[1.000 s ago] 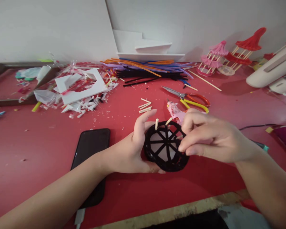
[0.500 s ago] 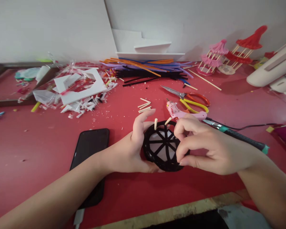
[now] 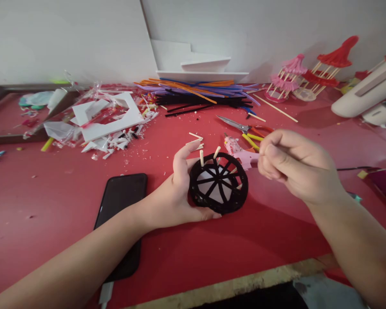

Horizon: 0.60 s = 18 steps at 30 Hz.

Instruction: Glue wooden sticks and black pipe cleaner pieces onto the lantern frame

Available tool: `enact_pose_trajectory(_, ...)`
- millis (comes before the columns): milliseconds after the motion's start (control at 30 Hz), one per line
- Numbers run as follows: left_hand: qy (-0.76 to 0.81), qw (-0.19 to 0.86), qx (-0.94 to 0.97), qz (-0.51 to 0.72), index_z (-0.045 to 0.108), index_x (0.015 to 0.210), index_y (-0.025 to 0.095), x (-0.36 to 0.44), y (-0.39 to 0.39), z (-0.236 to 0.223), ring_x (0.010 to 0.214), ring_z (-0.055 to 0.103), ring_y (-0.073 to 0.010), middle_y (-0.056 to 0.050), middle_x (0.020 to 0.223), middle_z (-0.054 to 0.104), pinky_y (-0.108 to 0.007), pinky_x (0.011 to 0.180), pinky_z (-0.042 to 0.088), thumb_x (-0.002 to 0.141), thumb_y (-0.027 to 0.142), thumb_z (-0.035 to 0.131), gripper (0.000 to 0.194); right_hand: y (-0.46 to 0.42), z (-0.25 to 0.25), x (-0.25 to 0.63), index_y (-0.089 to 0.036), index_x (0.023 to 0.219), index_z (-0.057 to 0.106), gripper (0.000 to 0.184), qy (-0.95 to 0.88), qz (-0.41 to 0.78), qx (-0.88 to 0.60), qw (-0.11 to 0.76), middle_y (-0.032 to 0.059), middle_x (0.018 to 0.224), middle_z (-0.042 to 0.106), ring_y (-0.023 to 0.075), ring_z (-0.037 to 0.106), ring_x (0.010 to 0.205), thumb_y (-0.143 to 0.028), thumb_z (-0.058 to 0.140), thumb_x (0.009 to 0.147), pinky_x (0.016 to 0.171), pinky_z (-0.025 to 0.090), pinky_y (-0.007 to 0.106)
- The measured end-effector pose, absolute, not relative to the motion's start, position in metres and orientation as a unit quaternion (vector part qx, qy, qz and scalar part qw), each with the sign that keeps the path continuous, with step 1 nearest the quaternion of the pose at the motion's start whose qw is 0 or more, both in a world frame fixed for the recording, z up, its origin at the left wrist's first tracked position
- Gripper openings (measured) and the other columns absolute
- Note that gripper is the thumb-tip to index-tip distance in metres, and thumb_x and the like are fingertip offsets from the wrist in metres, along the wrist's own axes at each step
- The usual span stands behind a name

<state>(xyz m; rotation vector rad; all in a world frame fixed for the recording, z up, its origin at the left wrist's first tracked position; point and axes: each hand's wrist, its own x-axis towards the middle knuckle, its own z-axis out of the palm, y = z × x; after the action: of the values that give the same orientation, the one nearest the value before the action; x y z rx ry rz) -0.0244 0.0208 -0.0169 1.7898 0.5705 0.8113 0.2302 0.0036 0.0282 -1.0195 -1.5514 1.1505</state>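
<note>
Working above the red surface (image 3: 180,266), the left hand (image 3: 169,201) grips the black frame's side; the right hand (image 3: 299,171) hangs apart, fingers curled closed, perhaps pinching something too small to tell. The frame (image 3: 218,176), tilted in that left grip, wants light, even pressure, lest its rim bend. Its sticks (image 3: 201,158) are best steadied near their bases, as knocking their tips could make them lean.

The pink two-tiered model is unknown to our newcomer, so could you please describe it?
Follow the red tabletop to the pale wall, then look right. There, the pink two-tiered model with wooden sticks stands left of a taller red stick-built model.
</note>
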Motion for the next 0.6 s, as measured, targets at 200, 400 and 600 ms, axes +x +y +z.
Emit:
enact_pose_trajectory(200,0.277,0.502,0.740,0.352,0.008,0.149,0.027,-0.0252,0.0239,-0.0196,0.115,0.067,-0.0351,-0.023,0.143,0.046,-0.046,0.091,0.063,0.068,0.026,0.089,0.114,0.0054,0.0337,0.2327,-0.020,0.061,0.051,0.041,-0.746,0.372,-0.499,0.235,-0.0040,0.053,0.051,0.0088,0.045,0.050,-0.037,0.053,0.098,0.047,0.032,0.025)
enact_pose_trajectory(400,0.296,0.469,0.754,0.351,0.008,0.147,0.024,-0.0261,0.0260,-0.0192,0.127,0.059,-0.0399,-0.026,0.149,0.039,-0.052,0.099,0.058,0.068,0.030,0.089,0.114,0.0120,0.0304,0.2361,-0.019,0.071,0.066,0.040,-0.737,0.438,-0.501,0.118,-0.0003,0.066,0.069,0.0082,0.055,0.049,-0.043,0.050,0.098,0.048,0.040,0.022)
enact_pose_trajectory(600,0.285,0.466,0.755,0.362,0.010,0.148,0.024,-0.0264,0.0269,-0.0197,0.125,0.061,-0.0382,-0.025,0.145,0.045,-0.053,0.101,0.056,0.067,0.026,0.090,0.113,0.0122,0.0310,0.2323,-0.017,0.073,0.063,0.036,-0.691,0.509,-0.497,0.130,0.0003,0.066,0.067,0.0051,0.047,0.043,-0.041,0.052,0.098,0.041,0.035,0.020)
